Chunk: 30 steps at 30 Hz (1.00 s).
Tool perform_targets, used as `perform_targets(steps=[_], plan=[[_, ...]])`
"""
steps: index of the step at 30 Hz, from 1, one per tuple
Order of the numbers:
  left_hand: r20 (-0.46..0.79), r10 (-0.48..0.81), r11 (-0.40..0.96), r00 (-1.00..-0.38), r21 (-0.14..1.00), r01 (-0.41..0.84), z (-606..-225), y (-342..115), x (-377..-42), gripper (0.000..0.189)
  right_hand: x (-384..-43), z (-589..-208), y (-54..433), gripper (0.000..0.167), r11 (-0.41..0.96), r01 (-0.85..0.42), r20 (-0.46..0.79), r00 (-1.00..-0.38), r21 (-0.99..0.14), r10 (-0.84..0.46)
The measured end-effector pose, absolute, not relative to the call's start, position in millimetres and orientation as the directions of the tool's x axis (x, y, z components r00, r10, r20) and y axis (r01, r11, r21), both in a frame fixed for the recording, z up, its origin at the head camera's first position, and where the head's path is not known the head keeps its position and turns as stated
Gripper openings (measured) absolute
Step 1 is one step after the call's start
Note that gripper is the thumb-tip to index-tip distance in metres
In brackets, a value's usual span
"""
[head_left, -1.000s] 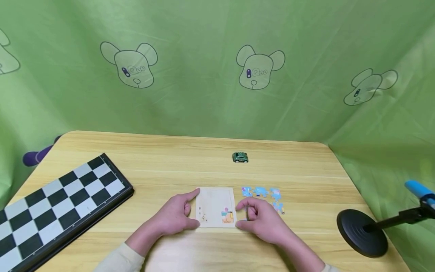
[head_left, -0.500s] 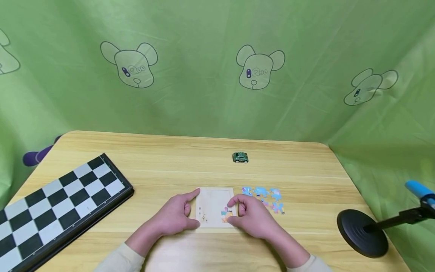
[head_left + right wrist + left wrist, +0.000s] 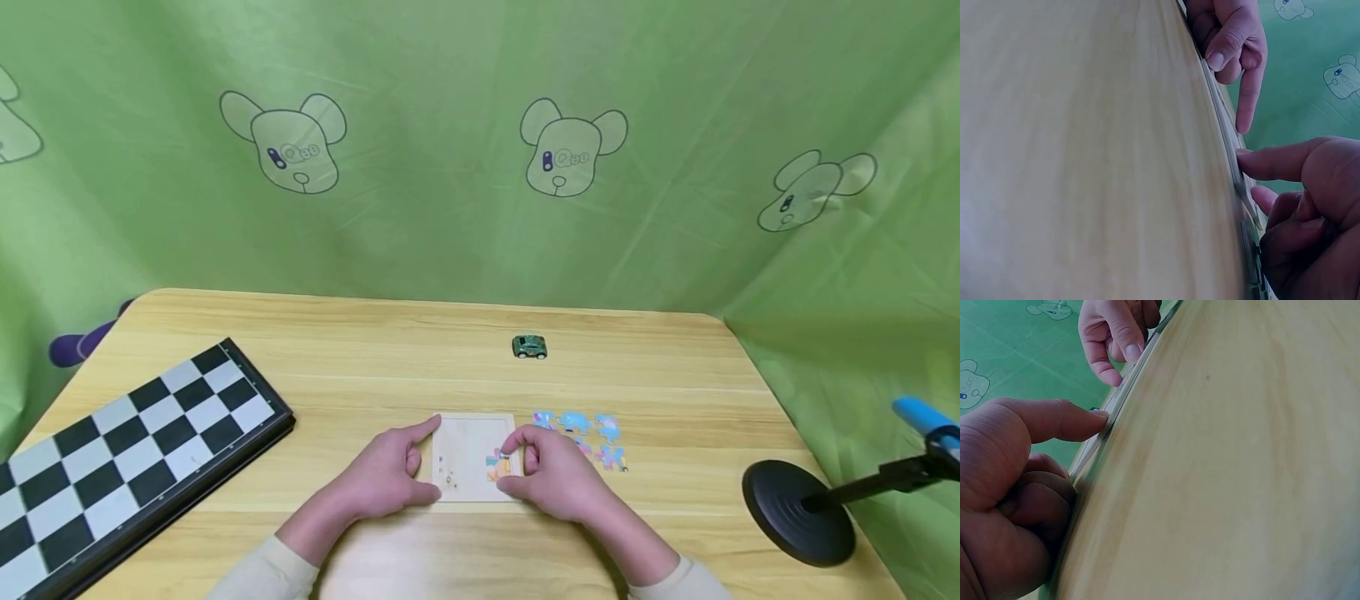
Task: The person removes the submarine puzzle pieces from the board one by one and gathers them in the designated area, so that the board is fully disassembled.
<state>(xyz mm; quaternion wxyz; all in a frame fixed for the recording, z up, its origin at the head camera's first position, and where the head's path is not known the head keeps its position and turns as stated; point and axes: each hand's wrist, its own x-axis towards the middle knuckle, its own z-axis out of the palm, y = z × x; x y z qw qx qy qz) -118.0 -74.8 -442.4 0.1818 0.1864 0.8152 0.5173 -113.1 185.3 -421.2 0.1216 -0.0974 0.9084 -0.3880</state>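
Note:
A square wooden puzzle tray lies in the middle of the table. My left hand holds its left side, the index finger at the far corner and the thumb at the near one. The other left fingers are curled in. On the tray, a small joined cluster of jigsaw pieces sits toward the near right. My right hand reaches over the tray's right edge, its thumb and index finger at either end of the cluster, partly hiding it. Loose blue jigsaw pieces lie right of the tray, some behind the right hand.
A folded black-and-white chessboard takes up the table's left side. Toward the back stands a small green toy car. A black round stand base with a blue-tipped arm is at the right. Green fabric hangs behind.
My right hand has moved left, from the tray's right edge onto the joined pieces. The cluster has shifted slightly left on the tray. My left hand has stayed in place.

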Motion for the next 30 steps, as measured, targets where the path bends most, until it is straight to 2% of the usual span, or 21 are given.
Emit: perform_targets(steps=[13,30], plan=[[-0.104,0.488,0.396,-0.867,0.911,0.113,-442,-74,-118,0.095,-113,-421,190,0.027,0.654,-0.126,-0.152,-0.924,-0.746,-0.352],[-0.095,0.488,0.389,-0.867,0.913,0.119,-442,-74,-117,0.095,-99,-401,217,0.028,0.629,-0.107,-0.128,-0.94,-0.77,-0.317]])
